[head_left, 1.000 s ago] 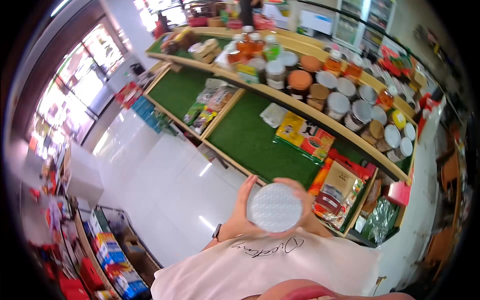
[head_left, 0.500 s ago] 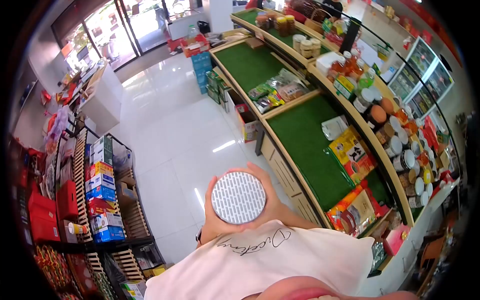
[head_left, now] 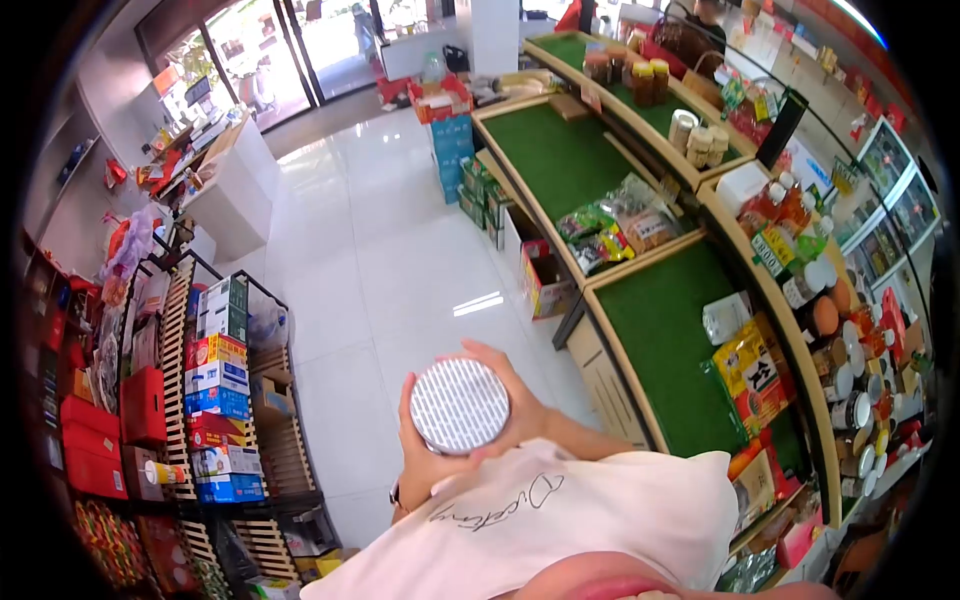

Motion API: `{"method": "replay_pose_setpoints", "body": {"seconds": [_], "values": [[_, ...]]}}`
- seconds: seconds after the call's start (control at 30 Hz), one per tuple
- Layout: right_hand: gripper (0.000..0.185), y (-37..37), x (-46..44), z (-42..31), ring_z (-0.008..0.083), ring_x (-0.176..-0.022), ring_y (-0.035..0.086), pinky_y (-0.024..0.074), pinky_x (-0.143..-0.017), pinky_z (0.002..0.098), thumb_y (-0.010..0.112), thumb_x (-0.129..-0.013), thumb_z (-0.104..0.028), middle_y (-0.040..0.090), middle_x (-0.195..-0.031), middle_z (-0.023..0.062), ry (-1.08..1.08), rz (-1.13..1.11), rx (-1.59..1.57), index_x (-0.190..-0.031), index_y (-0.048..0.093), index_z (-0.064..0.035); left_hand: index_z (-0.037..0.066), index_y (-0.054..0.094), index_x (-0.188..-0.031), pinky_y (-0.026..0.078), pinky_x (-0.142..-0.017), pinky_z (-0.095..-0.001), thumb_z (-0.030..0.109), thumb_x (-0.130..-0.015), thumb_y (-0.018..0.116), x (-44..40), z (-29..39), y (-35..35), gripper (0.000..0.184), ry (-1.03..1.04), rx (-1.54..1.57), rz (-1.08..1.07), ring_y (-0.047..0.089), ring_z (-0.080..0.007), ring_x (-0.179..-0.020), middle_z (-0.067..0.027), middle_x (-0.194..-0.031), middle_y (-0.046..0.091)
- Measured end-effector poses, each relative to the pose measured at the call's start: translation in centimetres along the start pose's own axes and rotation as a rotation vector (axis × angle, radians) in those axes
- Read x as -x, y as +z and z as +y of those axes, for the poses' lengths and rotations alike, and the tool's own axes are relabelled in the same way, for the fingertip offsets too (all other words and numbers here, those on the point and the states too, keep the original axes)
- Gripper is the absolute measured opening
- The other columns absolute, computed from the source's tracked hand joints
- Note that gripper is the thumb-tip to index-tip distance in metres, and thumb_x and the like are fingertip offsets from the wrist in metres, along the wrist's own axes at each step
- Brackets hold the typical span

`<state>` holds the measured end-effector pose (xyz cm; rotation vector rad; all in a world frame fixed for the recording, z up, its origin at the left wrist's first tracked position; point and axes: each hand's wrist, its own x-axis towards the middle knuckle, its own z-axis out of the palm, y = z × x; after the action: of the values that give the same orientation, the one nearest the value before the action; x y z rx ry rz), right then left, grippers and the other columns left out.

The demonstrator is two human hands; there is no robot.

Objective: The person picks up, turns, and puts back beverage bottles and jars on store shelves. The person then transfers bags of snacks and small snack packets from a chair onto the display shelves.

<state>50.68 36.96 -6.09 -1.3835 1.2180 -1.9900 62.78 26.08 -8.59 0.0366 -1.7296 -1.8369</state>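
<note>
A round container, seen from above by its silver-white lid with a pattern of short dashes (head_left: 460,406), is held close in front of my chest. My left hand (head_left: 424,462) wraps its left side, with a dark band at the wrist. Around the right side curls my right hand (head_left: 522,408), fingers along the far edge. The lid hides the container's body, so its contents and label do not show. Below the hands is the white shirt (head_left: 580,500) with dark script lettering.
Green-lined display shelves (head_left: 640,350) with bagged foods (head_left: 750,375) run along the right, jars and bottles above them. A slatted rack (head_left: 180,380) with stacked boxes (head_left: 220,400) stands left. Tiled floor (head_left: 400,260) leads between them to glass doors (head_left: 335,50); a person (head_left: 708,25) is at the far right.
The view has turned left, so the shelves sit further right in the picture. Both hands keep their hold on the container, which appears slightly further left and lower.
</note>
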Motion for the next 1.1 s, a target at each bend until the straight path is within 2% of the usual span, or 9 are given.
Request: {"method": "replay_pose_setpoints", "body": {"seconds": [0.17,0.4,0.53,0.6,0.77,0.87,1.0,1.03,1.1], "values": [[0.115,0.7,-1.0,-3.0,0.0273,-0.116,0.044,0.0341,-0.097,0.0377,0.085,-0.048,-0.025,0.039,-0.130,0.0187,0.022,0.044,0.186,-0.138,0.014,-0.0103,0.003,0.006,-0.137,0.040,-0.095,-0.0422,0.033,-0.038,0.090,-1.9,-0.4,-0.5,0.132,-0.007,0.151,-0.083,0.046,-0.0283,-0.113,-0.0193,-0.126,0.041],[0.114,3.7,10.4,-7.0,0.0249,-0.119,0.039,0.0280,-0.101,0.0365,0.086,-0.046,-0.022,0.039,-0.129,0.0157,0.175,0.550,0.372,-0.137,0.017,-0.0067,-0.003,0.015,-0.135,0.033,-0.098,-0.0385,0.024,-0.048,0.085,1.9,-1.8,3.4,0.114,-0.176,0.287,-0.569,0.042,-0.0270,-0.117,-0.0198,-0.126,0.041],[0.110,8.0,17.8,-8.3,0.0238,-0.114,0.044,0.0329,-0.097,0.0362,0.086,-0.047,-0.020,0.044,-0.125,0.0144,0.279,0.864,0.366,-0.136,0.021,-0.0072,-0.001,0.014,-0.136,0.034,-0.097,-0.0384,0.023,-0.049,0.084,6.6,-3.7,7.0,0.115,-0.189,0.224,-0.876,0.044,-0.0265,-0.114,-0.0187,-0.125,0.041],[0.109,8.0,19.5,-11.8,0.0236,-0.111,0.047,0.0362,-0.094,0.0354,0.086,-0.048,-0.019,0.047,-0.121,0.0139,0.411,0.945,0.394,-0.136,0.023,-0.0082,0.001,0.012,-0.136,0.036,-0.095,-0.0379,0.023,-0.049,0.084,8.3,-2.0,8.0,0.116,-0.353,0.286,-0.936,0.044,-0.0261,-0.113,-0.0175,-0.124,0.040],[0.105,10.8,23.4,-16.5,0.0246,-0.106,0.051,0.0388,-0.091,0.0328,0.082,-0.052,-0.021,0.051,-0.116,0.0137,0.438,1.018,0.617,-0.137,0.021,-0.0121,0.002,0.009,-0.137,0.038,-0.093,-0.0366,0.019,-0.049,0.083,11.2,0.3,11.8,0.116,-0.378,0.376,-1.078,0.044,-0.0241,-0.113,-0.0156,-0.125,0.038],[0.106,10.8,26.1,-16.4,0.0245,-0.108,0.050,0.0388,-0.091,0.0329,0.082,-0.052,-0.020,0.050,-0.117,0.0143,0.254,1.159,0.730,-0.138,0.020,-0.0127,0.002,0.009,-0.137,0.037,-0.094,-0.0368,0.018,-0.050,0.082,12.0,2.4,15.2,0.115,-0.370,0.324,-1.157,0.043,-0.0246,-0.114,-0.0151,-0.125,0.037],[0.103,9.9,31.0,-19.4,0.0249,-0.109,0.046,0.0373,-0.093,0.0343,0.082,-0.052,-0.020,0.045,-0.121,0.0149,0.091,1.444,0.820,-0.136,0.022,-0.0113,0.000,0.020,-0.135,0.029,-0.099,-0.0377,0.016,-0.064,0.074,13.8,1.9,21.0,0.090,0.148,-0.036,-1.244,0.036,-0.0255,-0.120,-0.0151,-0.130,0.035],[0.102,9.4,32.8,-20.1,0.0257,-0.110,0.045,0.0355,-0.094,0.0346,0.082,-0.052,-0.020,0.044,-0.120,0.0147,0.116,1.515,0.868,-0.134,0.024,-0.0087,0.001,0.030,-0.132,0.027,-0.100,-0.0395,0.014,-0.070,0.070,14.7,3.7,22.7,0.074,0.272,-0.126,-1.205,0.032,-0.0299,-0.123,-0.0174,-0.132,0.034],[0.102,7.2,36.5,-21.9,0.0265,-0.111,0.043,0.0346,-0.095,0.0350,0.082,-0.050,-0.018,0.043,-0.120,0.0151,0.090,1.736,1.057,-0.134,0.025,-0.0076,0.003,0.036,-0.129,0.027,-0.100,-0.0407,0.016,-0.072,0.069,16.1,3.6,25.6,0.067,0.454,-0.244,-1.311,0.032,-0.0329,-0.123,-0.0177,-0.133,0.034]]}}
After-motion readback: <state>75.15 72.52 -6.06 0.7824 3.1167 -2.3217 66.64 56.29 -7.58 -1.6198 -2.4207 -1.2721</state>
